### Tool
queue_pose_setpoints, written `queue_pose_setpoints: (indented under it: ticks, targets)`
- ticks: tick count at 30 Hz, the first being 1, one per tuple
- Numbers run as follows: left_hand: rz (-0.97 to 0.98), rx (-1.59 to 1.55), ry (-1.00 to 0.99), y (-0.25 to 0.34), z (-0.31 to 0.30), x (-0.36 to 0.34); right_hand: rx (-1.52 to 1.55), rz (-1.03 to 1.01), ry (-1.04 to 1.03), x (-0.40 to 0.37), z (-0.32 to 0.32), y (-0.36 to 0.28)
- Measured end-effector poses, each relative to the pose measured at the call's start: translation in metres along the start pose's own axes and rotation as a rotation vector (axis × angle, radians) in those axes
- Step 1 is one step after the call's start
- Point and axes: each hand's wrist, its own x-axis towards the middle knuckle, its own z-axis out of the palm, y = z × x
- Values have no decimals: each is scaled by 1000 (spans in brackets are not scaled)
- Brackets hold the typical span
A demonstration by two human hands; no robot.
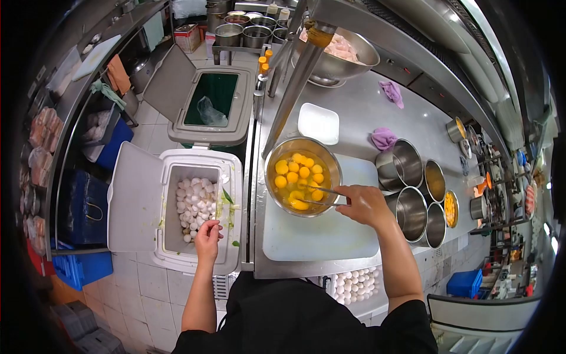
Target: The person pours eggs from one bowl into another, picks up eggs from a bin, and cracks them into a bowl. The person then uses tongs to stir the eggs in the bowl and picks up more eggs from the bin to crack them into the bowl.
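My right hand (362,205) is closed around thin metal tongs (325,203), whose ends dip into a steel mixing bowl (337,171). Whole egg yolks (293,177) float in clear egg white inside it, and some yolk near the tips looks broken. The bowl stands on a pale cutting board (318,242) at the steel counter's left edge. Over the near right rim of a white bin (233,253), my left hand (207,237) hovers with loosely curled fingers and nothing visible in them. Many white eggshells (194,203) fill the bin.
Several steel pots (407,212) stand right of the board. Behind the bowl are a white tray (318,123), purple cloths (384,138) and a large bowl of pale meat (354,56). A green-lined bin (206,127) sits beyond. White eggs (355,286) lie below the counter edge.
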Motion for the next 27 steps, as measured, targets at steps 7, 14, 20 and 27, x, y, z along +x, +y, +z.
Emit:
queue_pose_setpoints:
  ticks: [7, 14, 20, 27]
  targets:
    - [17, 10, -10, -3, 4, 5, -63, 71, -103, -7, -22, -2]
    - [-10, 12, -6, 1, 3, 3, -152, 16, 28, -5, -28, 20]
    - [9, 6, -2, -4, 1, 3, -54, 50, -69, -9, -46, -6]
    - [15, 4, 1, -6, 0, 1, -166, 21, -72, 9, -13, -11]
